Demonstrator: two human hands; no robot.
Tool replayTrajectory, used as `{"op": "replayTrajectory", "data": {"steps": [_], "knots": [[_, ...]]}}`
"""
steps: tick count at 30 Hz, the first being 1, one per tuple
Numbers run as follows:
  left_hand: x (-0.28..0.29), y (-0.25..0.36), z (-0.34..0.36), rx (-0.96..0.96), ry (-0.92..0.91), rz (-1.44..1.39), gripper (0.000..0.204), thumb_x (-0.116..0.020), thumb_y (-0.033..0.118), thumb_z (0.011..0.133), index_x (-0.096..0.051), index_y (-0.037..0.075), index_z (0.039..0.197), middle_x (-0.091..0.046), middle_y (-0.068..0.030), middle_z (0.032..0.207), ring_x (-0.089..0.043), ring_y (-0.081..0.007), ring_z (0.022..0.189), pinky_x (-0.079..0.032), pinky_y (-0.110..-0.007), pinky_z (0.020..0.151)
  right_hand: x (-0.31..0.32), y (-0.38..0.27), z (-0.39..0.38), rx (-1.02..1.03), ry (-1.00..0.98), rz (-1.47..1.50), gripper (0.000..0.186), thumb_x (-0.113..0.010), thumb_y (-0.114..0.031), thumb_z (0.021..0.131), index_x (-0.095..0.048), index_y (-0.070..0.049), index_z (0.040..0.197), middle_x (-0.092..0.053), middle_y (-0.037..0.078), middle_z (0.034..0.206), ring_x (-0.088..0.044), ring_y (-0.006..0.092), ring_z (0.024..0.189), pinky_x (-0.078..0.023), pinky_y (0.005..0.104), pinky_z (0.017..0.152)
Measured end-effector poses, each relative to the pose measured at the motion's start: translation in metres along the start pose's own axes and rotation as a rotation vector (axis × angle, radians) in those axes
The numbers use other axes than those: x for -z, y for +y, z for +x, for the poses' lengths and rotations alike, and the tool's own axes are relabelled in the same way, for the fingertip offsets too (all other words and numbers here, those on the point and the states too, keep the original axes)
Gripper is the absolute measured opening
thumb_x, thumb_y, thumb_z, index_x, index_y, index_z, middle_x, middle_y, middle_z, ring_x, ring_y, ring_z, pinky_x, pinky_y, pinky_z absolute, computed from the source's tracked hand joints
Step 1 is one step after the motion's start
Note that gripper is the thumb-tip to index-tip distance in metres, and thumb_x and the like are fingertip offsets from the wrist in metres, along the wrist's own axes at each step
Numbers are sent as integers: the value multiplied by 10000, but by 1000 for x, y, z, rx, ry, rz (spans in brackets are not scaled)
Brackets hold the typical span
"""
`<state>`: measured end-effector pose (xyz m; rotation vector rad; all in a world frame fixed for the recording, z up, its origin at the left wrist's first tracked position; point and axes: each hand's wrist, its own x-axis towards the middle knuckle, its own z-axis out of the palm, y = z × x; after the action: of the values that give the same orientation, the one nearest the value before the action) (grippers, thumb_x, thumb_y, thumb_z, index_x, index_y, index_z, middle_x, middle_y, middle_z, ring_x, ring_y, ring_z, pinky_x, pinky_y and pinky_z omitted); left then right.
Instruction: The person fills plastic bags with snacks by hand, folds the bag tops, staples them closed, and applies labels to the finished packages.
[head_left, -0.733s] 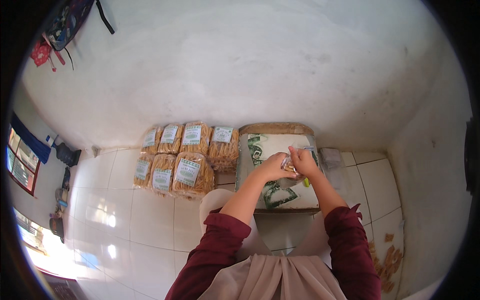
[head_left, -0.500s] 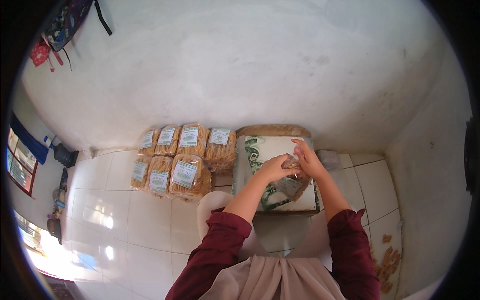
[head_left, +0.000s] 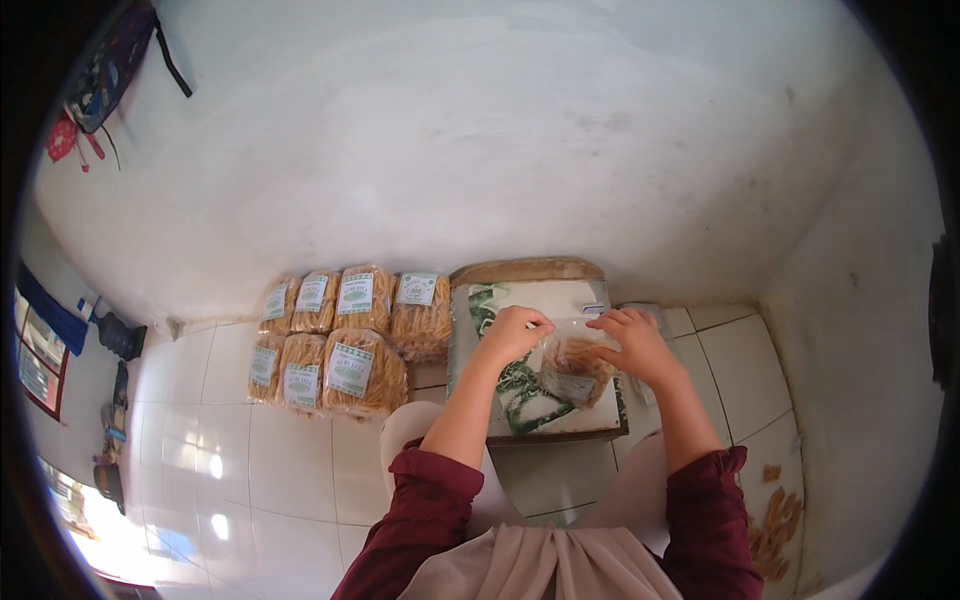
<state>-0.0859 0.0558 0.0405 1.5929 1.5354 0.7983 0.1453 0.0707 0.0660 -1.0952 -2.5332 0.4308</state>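
A clear plastic bag of brown snack pieces (head_left: 572,382), with a pale label, stands on a low stand with a white and green patterned top (head_left: 540,290). My left hand (head_left: 515,335) pinches the left side of the bag's loose upper edge between thumb and forefinger. Curled around the right side of that edge is my right hand (head_left: 635,345), its fingers at the top and its thumb lower down. The plastic between the two hands is see-through, so its exact edge is hard to make out.
Left of the stand, several filled, labelled snack bags (head_left: 350,370) are grouped on the white tiled floor (head_left: 290,455). Clear plastic material (head_left: 645,312) lies behind my right hand. Loose brown snack pieces (head_left: 775,530) are at the lower right. A wall (head_left: 530,150) rises behind the stand.
Earlier both hands were close together, gathered around the bag's top. Now they are apart, on either side of its upper edge, and the bag sits more upright. The view has shifted slightly.
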Motion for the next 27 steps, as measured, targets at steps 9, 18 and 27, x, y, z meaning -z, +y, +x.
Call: {"op": "replayTrajectory", "data": {"steps": [9, 18, 27], "knots": [[-5, -3, -1, -15, 80, -77, 213, -651, 151, 800, -552, -9, 701, -622, -95, 685, -661, -160, 639, -455, -276, 535, 23, 7, -17, -211, 114, -335, 134, -680, -263, 725, -676, -129, 724, -552, -14, 1126, -466, 202, 1104, -245, 601, 993], [14, 13, -20, 16, 40, 79, 208, -664, 112, 786, -488, 8, 747, -593, -95, 676, -640, -156, 570, -440, -292, 491, 21, 22, -13, -252, -47, 50, 145, -669, -195, 717, -639, -75, 792, -599, 88, 1052, -579, 278, 923, -443, 407, 814], [7, -1, -22, -86, 11, -61, 287, -618, 111, 802, -589, 2, 1065, -640, -94, 803, -647, -156, 687, -485, -277, 632, 17, 10, -6, -12, 14, 175, 152, -668, -127, 718, -627, -41, 836, -644, 104, 1001, -618, 271, 854, -476, 367, 745]]}}
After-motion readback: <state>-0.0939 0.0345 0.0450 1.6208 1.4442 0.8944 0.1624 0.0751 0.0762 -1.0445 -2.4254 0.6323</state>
